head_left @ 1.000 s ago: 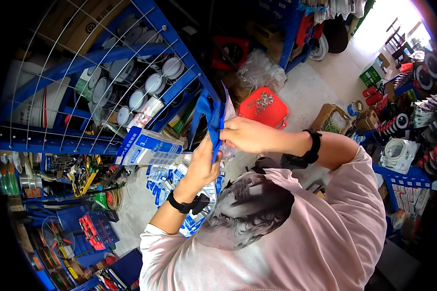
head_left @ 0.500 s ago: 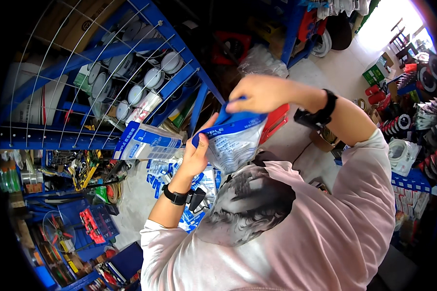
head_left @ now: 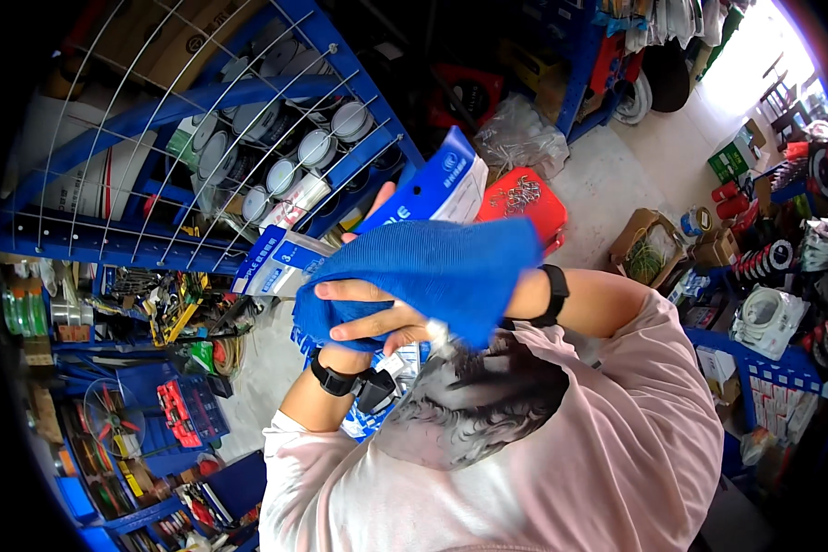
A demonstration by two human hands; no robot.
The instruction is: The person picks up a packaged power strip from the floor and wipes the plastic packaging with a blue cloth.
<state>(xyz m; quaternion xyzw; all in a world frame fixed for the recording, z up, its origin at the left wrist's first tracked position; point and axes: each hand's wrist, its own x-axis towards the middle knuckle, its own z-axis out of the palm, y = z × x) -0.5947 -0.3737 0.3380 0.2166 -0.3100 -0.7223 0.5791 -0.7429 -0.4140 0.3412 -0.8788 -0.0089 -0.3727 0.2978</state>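
Observation:
My left hand grips a blue-and-white plastic packet from behind, its fingertips showing at the packet's left edge. Most of that hand is covered by a ribbed blue cloth. Reaching in from the right, my right hand has the cloth draped over it, fingers spread and curled against it. The cloth hangs over the lower part of the packet, so its contents cannot be seen. Left of the cloth, touching the rack, is another blue-and-white packet.
Below my hands lies a pile of blue-and-white packets. A red tray of small metal parts is beyond the cloth. A blue wire rack with round tins stands at left. A cardboard box sits on the floor at right.
My right hand has swept down and left from the packet's top, and the bunched blue cloth is now spread out. The packet has tilted up, and the red tray shows more.

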